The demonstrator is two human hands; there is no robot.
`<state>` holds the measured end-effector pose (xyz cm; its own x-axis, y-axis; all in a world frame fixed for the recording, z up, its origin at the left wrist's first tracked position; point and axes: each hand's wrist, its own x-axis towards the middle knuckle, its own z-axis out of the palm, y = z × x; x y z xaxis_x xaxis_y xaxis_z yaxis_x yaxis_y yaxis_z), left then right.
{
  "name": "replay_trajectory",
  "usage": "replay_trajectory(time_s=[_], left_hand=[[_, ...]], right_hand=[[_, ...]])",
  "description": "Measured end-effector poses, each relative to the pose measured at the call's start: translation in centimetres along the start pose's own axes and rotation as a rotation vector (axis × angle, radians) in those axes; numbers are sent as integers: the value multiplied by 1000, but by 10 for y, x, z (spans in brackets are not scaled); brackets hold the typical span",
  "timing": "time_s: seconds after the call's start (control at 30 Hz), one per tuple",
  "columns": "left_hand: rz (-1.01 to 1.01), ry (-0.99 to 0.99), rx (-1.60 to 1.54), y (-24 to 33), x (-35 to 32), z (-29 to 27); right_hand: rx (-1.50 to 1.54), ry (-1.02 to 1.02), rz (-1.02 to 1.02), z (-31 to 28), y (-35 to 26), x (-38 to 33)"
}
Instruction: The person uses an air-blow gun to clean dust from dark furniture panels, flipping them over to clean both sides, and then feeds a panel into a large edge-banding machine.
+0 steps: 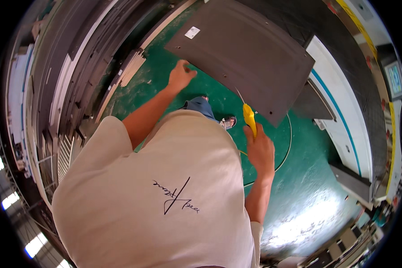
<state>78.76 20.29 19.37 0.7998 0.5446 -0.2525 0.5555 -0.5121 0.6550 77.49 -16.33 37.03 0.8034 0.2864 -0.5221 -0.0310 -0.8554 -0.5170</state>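
Workshop floor (310, 167), green and glossy, with long dark boards (60, 67) stacked along the left side and a white machine frame (341, 100) to the right. Both of the person's forearms reach forward past a pale T-shirt (174, 178). Right hand (260, 149): the arm extends along the right of the body, and the grip is closed around the handle of a yellow hand tool (249, 118), whose thin, straight tip points forward and slightly left, over the near edge of the brown panel (250, 56). Left hand (181, 77): the arm angles forward, fingers loosely curled by the same edge, near the panel's left corner; with the blur, one cannot tell whether this grip is closed on it. Brown panel: broad, flat, roughly rectangular and matte, lying beyond the sandalled feet (228, 123), with small dark spots near its edges and a white label (192, 32) toward its left end. A thin, pale hose (291, 138) curves across the floor, right of the right hand.
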Motion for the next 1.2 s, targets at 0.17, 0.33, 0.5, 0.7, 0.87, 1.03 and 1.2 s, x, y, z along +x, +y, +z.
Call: replay_trajectory(time_s=[0.17, 0.33, 0.5, 0.7, 0.87, 1.03, 1.2], left_hand=[[130, 261, 214, -41, 39, -38], [119, 114, 316, -59, 76, -65], [136, -62, 218, -58, 96, -80], [256, -201, 201, -53, 117, -99], [550, -94, 377, -26, 112, -83], [777, -337, 339, 8, 103, -53], [957, -420, 377, 25, 109, -25]], right_hand=[[-110, -59, -142, -1, -24, 41], [-116, -87, -350, 16, -87, 93], [-118, -147, -358, 33, -144, 140], [-31, -254, -271, 30, -161, 202], [-95, 206, -163, 1, -188, 327], [-28, 203, -25, -16, -206, 364], [-76, 303, 38, -24, -161, 355]])
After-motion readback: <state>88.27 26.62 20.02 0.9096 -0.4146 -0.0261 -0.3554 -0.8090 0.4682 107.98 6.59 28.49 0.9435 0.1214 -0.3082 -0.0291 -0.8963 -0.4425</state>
